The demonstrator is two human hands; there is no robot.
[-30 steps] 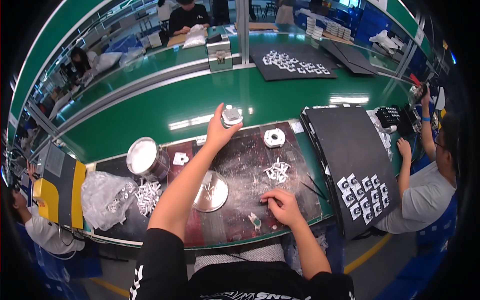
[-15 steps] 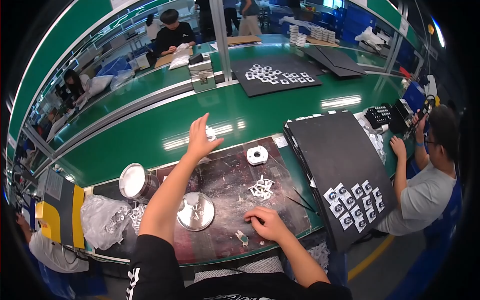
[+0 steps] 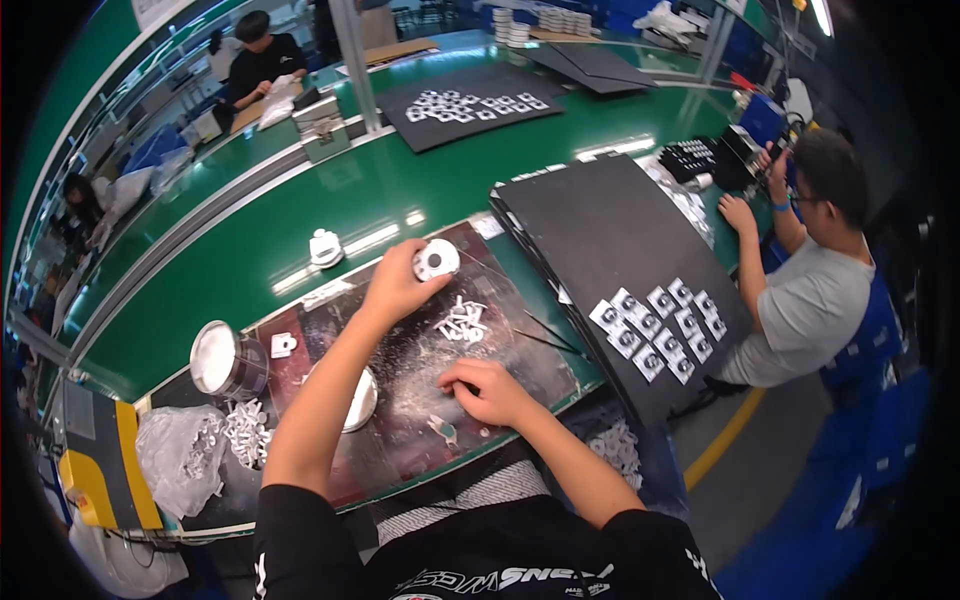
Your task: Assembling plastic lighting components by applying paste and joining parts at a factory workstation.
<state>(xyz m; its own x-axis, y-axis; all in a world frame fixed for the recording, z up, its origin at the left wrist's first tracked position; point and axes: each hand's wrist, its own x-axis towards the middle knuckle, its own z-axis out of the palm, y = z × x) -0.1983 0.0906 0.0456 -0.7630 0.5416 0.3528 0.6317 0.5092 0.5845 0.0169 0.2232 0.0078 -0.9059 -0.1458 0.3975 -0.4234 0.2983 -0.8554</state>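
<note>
My left hand (image 3: 396,284) reaches across the dark work mat (image 3: 400,400) and grips a round white plastic part with a hole (image 3: 437,260), thumb and fingers at its near and left sides. Beyond it, another white part with a raised knob (image 3: 325,248) stands on the green bench. My right hand (image 3: 487,392) rests on the mat, its fingers loosely curled; nothing shows in them. Close to it lie a small pale-green and tan piece (image 3: 443,430) and a pile of small white plastic pieces (image 3: 463,320). A round metal dish (image 3: 361,400) is partly hidden behind my left forearm.
At left stand a metal tin of white stuff (image 3: 215,358), a bag of white pieces (image 3: 180,450) and a yellow-and-black machine (image 3: 100,455). Black boards (image 3: 600,230) bearing small square parts lie at right, beside a seated co-worker (image 3: 815,250). Dark tweezers (image 3: 550,338) lie nearby.
My left hand has let go of the knobbed part on the green bench and moved right, onto the round part. My right hand stays curled. The whole view has shifted.
</note>
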